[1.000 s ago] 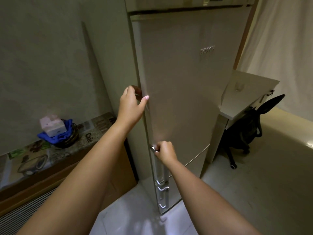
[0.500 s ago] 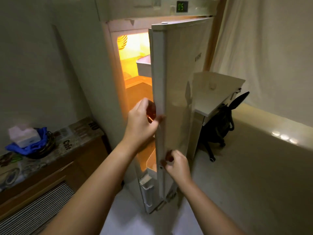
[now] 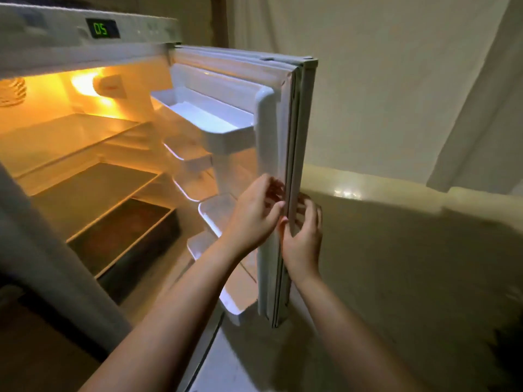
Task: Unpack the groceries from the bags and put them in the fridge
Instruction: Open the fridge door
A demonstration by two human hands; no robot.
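Holding the fridge door (image 3: 294, 142) by its free edge, both hands at about mid height: left hand (image 3: 256, 213) on the inner side with fingers curled loosely at the rubber seal, thumb near the edge; right hand (image 3: 304, 236) on the outer side, fingers wrapped round the edge from behind. Both closed lightly on the door rather than clamped, forearms reaching up from the bottom of the view, wrists nearly straight.

Likely trouble from here: pinching a fingertip in the seal fold if the door swings back; pulling the gasket out of its groove if the left fingers drag on it; letting go too early and having the door drift shut before any food arrives.

Beyond the hands, white door bins (image 3: 215, 120) stacked down the inner panel, all bare as far as visible. Farther in, the fridge (image 3: 56, 46) lit orange, glass shelves (image 3: 85, 190) with nothing on them, a dark drawer (image 3: 124, 239) at the bottom. Top panel showing a green display (image 3: 102, 29) reading 05.

No groceries or bags anywhere in view, so presumably behind or aside; unpacking apparently not yet begun.
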